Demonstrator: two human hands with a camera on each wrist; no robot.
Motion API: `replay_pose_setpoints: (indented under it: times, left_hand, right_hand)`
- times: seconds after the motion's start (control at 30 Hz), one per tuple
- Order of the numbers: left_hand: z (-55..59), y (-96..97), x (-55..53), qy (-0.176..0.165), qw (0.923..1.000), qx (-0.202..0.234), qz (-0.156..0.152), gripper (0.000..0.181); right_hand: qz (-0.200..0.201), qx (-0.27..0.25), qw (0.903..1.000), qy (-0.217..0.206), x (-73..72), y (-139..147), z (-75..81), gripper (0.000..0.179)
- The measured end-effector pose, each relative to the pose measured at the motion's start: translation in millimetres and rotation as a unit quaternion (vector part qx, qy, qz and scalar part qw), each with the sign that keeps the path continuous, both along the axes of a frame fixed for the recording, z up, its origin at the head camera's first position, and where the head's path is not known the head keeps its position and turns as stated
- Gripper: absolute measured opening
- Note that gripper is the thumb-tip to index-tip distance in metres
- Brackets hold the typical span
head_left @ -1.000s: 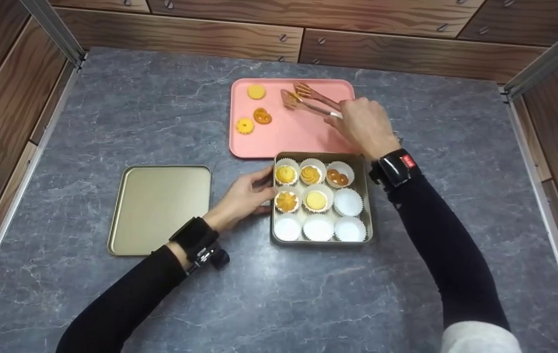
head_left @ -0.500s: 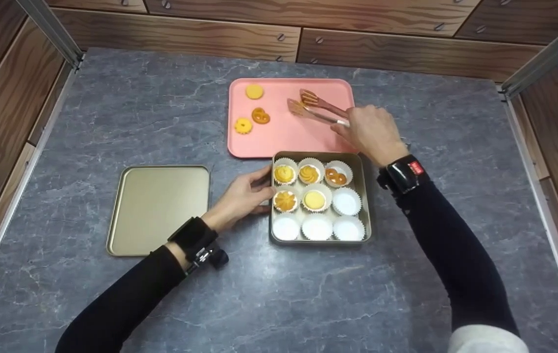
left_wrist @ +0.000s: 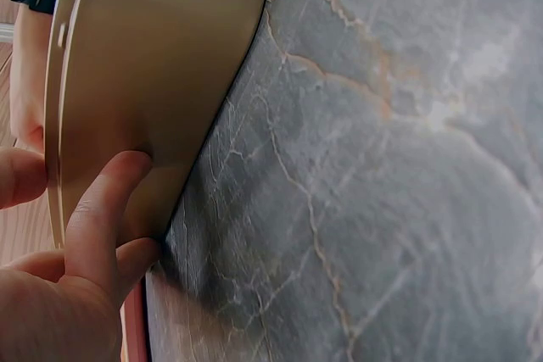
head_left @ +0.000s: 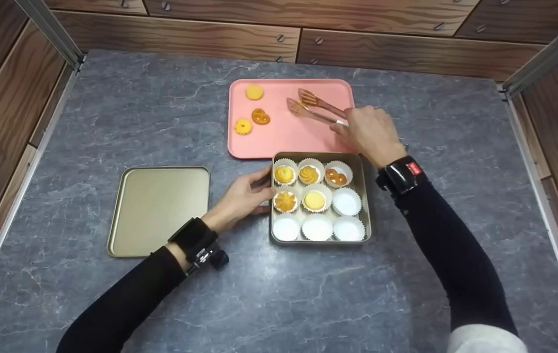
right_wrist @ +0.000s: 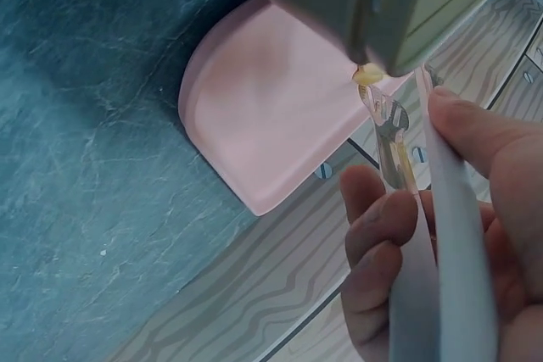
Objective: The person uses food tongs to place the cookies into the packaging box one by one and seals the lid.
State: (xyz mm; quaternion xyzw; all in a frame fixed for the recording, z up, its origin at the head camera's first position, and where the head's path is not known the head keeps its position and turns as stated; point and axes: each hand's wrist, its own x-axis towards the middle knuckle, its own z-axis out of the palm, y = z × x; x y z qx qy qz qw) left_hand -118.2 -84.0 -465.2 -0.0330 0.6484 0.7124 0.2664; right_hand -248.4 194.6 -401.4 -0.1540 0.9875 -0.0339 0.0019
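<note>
My right hand (head_left: 374,132) grips a pair of tongs (head_left: 325,105), their slotted ends spread apart over the right half of a pink tray (head_left: 279,142). On the tray's left lie a round cookie (head_left: 254,92), a pretzel-shaped cookie (head_left: 260,116) and a scalloped ring cookie (head_left: 243,126). Nearer to me stands a square tin (head_left: 367,215) with rows of white paper cups; several hold cookies, the others are bare inside. With extended fingers my left hand (head_left: 242,196) touches the tin's left side. In the left wrist view, one fingertip (left_wrist: 131,163) presses the gold wall.
A flat gold lid (head_left: 161,211) lies on the grey marbled table (head_left: 259,304), left of my left hand. Wood-patterned panels (head_left: 185,29) border the table at the back and both sides.
My right hand and the tongs have shifted a little to the right over the tray, then stayed nearly still. My left hand, the tin and the cookies have not moved.
</note>
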Motion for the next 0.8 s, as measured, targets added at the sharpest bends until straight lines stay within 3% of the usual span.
replay_pose_setpoints:
  times: [0.33,0.5,0.8]
  left_hand:
    - [-0.8,0.8,0.0,0.006,0.9999,0.007,-0.005,0.074]
    - [-0.3,0.4,-0.5,0.005,1.0,0.003,-0.005,0.075]
    - [0.6,0.2,0.2,0.003,1.0,-0.007,-0.005,0.075]
  right_hand:
    - [0.01,-0.031,0.9994,0.016,9.3,13,-0.1,0.043]
    - [0.007,-0.028,0.9995,0.009,11.9,16,-2.8,0.045]
    - [0.01,-0.024,0.999,0.035,18.8,23,-8.6,0.045]
